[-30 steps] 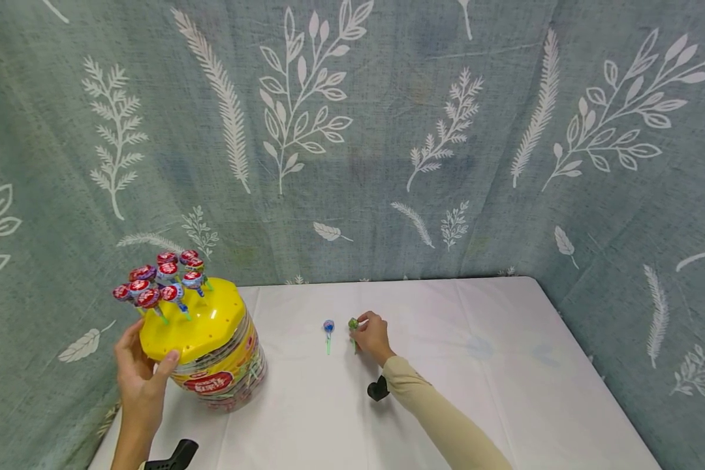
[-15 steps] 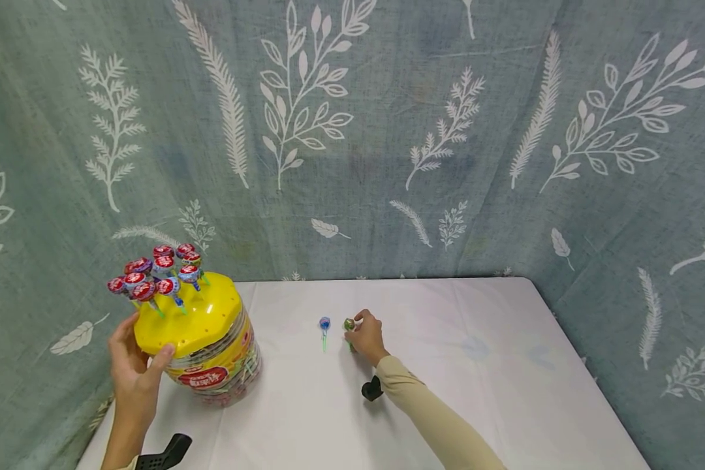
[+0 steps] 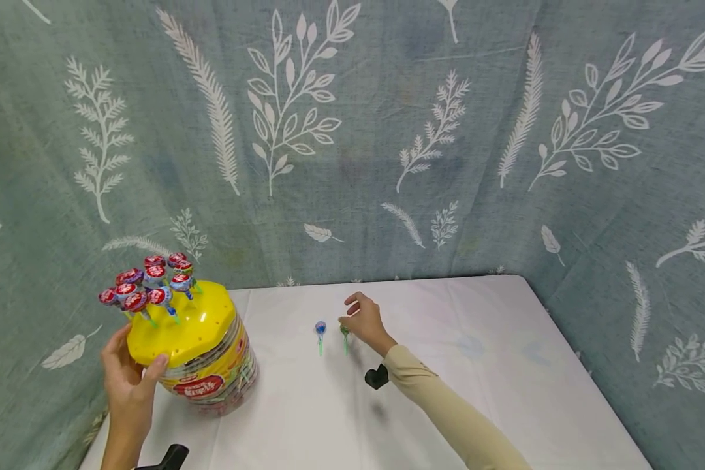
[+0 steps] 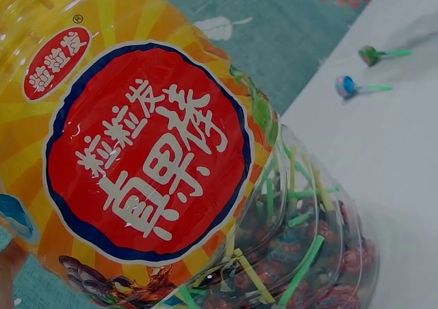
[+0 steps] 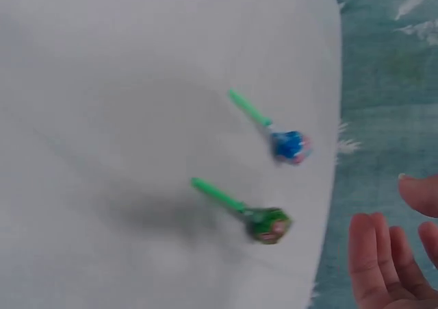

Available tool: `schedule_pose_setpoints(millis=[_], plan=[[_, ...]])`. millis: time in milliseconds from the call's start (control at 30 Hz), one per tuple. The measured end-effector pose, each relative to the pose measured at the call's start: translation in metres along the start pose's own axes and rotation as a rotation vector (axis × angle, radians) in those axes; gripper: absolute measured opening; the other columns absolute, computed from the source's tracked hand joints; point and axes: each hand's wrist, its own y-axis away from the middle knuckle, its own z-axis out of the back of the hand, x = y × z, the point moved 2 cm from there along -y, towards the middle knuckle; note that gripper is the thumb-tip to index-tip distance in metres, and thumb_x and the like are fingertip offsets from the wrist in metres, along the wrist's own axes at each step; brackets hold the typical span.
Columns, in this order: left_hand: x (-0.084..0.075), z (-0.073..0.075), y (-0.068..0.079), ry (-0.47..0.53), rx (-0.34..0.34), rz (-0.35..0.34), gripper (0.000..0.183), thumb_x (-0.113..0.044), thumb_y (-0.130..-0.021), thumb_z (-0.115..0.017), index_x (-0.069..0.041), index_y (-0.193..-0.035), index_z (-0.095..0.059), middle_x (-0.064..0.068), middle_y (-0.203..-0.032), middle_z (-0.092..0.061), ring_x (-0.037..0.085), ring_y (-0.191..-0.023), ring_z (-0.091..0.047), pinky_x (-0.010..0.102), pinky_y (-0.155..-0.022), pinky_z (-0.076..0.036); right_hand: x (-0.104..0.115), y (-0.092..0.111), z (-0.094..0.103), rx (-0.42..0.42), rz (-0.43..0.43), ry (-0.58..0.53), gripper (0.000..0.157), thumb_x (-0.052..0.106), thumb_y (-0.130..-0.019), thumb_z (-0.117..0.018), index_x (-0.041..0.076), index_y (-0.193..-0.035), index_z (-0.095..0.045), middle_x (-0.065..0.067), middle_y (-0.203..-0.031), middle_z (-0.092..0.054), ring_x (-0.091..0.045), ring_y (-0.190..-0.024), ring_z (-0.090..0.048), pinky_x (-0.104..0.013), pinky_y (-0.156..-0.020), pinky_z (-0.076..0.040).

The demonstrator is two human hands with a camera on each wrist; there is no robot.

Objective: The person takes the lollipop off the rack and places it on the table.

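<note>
My left hand (image 3: 130,385) grips a clear candy jar (image 3: 226,365) near its yellow lid (image 3: 196,333), thumb on the near side. The jar tilts on the table, with several wrapped lollipops (image 3: 160,296) standing in holes in the lid. In the left wrist view, its label (image 4: 147,151) and more lollipops inside (image 4: 321,247) show. My right hand (image 3: 367,323) is above the table, fingers apart and holding nothing. Just under it lies a green-wrapped lollipop (image 5: 268,225), and beside that a blue-wrapped lollipop (image 5: 290,146), their green sticks parallel.
A white cloth covers the table (image 3: 446,385). Behind its back edge hangs a grey-green curtain (image 3: 364,235) with white leaf prints, which also runs along the left and right sides. Black wrist mounts (image 3: 377,376) stick out from both wrists.
My right hand has let go of the green lollipop, leaving it next to the blue one, and has lifted slightly with fingers spread. The left hand keeps its grip on the jar.
</note>
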Motion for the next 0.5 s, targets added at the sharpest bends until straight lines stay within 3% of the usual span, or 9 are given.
schedule_pose_setpoints(millis=[200,500], plan=[[0.001,0.001,0.001,-0.014,-0.008,0.002,0.072,-0.002,-0.084,-0.061,-0.021,-0.143,-0.024,0.004,-0.144,-0.031,0.016,-0.128,-0.036,0.014,-0.100,-0.032,0.030,-0.002,0.010,0.025,0.098,-0.033,0.029,0.001,-0.076,-0.074,0.001,-0.102,-0.061,-0.023,-0.093,-0.062,-0.023,-0.074,-0.062,-0.029,-0.063,-0.051],[0.002,0.002,0.001,-0.002,-0.004,0.008,0.074,-0.002,-0.084,-0.062,-0.021,-0.144,-0.024,0.004,-0.145,-0.030,0.016,-0.128,-0.036,0.014,-0.100,-0.031,0.069,0.000,0.018,0.065,0.176,-0.043,0.027,0.004,-0.080,-0.073,0.004,-0.105,-0.062,-0.016,-0.097,-0.064,-0.023,-0.084,-0.062,-0.028,-0.073,-0.050]])
